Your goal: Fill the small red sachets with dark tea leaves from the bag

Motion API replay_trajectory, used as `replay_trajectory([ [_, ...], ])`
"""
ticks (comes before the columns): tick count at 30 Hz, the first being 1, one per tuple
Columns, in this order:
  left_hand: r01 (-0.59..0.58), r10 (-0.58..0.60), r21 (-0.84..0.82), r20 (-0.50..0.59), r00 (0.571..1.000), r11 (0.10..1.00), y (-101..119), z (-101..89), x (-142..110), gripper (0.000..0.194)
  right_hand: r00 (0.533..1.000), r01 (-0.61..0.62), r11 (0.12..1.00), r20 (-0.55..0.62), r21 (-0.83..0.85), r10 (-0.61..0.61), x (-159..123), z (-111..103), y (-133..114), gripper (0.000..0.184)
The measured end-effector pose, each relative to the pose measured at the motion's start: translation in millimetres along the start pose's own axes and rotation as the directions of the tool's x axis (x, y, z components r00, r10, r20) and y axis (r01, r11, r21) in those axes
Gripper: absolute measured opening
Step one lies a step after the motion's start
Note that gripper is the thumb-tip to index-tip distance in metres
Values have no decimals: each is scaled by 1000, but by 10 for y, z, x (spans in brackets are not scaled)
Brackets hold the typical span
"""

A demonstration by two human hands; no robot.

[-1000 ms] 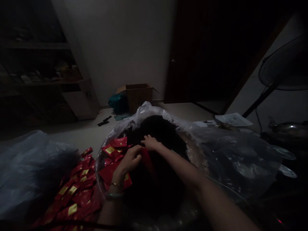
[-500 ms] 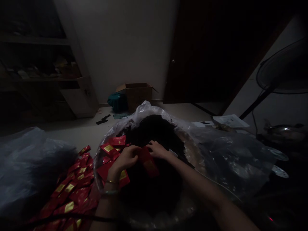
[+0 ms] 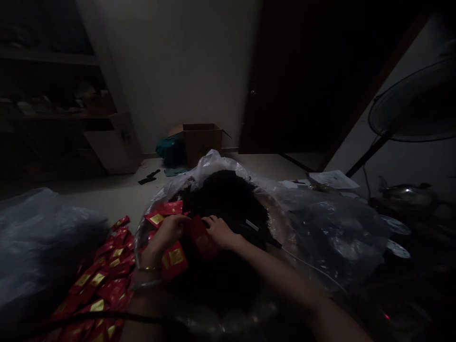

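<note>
A red packet [image 3: 204, 241] with a faint gold patch is upright between my two hands, over a heap of dark loose material [image 3: 228, 199]. My left hand [image 3: 171, 229], with a bracelet and a bangle at the wrist, pinches its upper left edge. My right hand [image 3: 219, 232] has its fingers closed at the upper right edge. Dimness hides the exact fingertip contact. The heap lies in a wide round container lined with clear plastic [image 3: 213, 160]. More red packets [image 3: 175, 257] with gold labels rest inside, by my left wrist.
Many red packets [image 3: 116, 266] pile up outside the container at left, beside a big clear plastic bag [image 3: 39, 228]. A dark corded tool with a pale strip [image 3: 252, 225] lies on the heap. Further off stand a cardboard box [image 3: 203, 142] and a fan [image 3: 413, 104].
Both hands and the packet have shifted slightly left in view, along with the whole scene. My right hand now sits lower along the packet's edge. The corded tool shows more fully.
</note>
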State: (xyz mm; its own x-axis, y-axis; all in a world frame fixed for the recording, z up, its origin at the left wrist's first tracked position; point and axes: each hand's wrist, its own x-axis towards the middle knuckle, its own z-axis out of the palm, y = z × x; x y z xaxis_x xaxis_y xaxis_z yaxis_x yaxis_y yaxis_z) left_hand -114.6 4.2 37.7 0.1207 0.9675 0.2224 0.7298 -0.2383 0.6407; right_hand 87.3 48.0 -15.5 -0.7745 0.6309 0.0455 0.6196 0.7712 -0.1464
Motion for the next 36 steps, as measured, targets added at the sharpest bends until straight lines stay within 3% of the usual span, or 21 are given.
replay_trajectory([
  [2, -17, 17, 8, 12, 1000, 1000, 48, -11, -4, 46, 999, 40, 999, -26, -24, -40, -4, -9, 4, 34],
  [4, -31, 31, 14, 33, 999, 999, 100, -22, -11, 44, 997, 7, 999, -78, 36, -4, -21, -25, 66, 28],
  [6, -37, 37, 16, 54, 998, 999, 134, -22, -16, 39, 979, -75, 977, -170, 197, 109, -46, -45, 151, 23],
  [8, -39, 37, 18, 61, 997, 999, 147, -6, -16, 34, 922, -138, 871, -259, 471, 286, -70, -69, 231, 17],
  [9, -39, 38, 18, 59, 998, 999, 150, 7, -14, 32, 875, -137, 743, -271, 655, 401, -78, -81, 265, 13],
  [11, -55, 54, 13, 72, 996, 998, 165, 35, -8, 31, 773, -55, 336, -173, 940, 611, -85, -107, 323, 9],
  [13, -93, 92, 9, 116, 989, 996, 201, 60, -4, 29, 723, 38, -34, -4, 999, 691, -86, -135, 377, 10],
  [14, -117, 115, 11, 143, 983, 993, 226, 71, -4, 29, 720, 53, -142, 61, 988, 691, -88, -151, 403, 11],
  [17, -153, 143, 33, 212, 967, 988, 304, 106, -10, 30, 742, 30, -308, 186, 951, 644, -106, -217, 463, 20],
  [20, -147, 126, 50, 287, 949, 988, 327, 161, -10, 31, 778, 40, -608, 357, 793, 517, -143, -308, 464, 34],
  [22, -155, 127, 59, 334, 934, 986, 306, 203, 2, 30, 808, 46, -744, 413, 667, 420, -169, -371, 428, 41],
  [24, -181, 148, 64, 346, 927, 981, 276, 238, 21, 29, 830, 48, -783, 412, 620, 377, -189, -430, 375, 44],
  [27, -230, 209, 49, 275, 939, 972, 265, 266, 52, 27, 843, 73, -792, 386, 607, 374, -210, -535, 288, 44],
  [31, -304, 288, 109, 144, 947, 946, 338, 288, 74, 23, 854, 112, -770, 335, 628, 397, -228, -762, 172, 40],
  [36, -369, 365, 178, 58, 929, 912, 434, 330, 73, 24, 878, 127, -718, 260, 684, 403, -216, -1075, 1, 35],
])
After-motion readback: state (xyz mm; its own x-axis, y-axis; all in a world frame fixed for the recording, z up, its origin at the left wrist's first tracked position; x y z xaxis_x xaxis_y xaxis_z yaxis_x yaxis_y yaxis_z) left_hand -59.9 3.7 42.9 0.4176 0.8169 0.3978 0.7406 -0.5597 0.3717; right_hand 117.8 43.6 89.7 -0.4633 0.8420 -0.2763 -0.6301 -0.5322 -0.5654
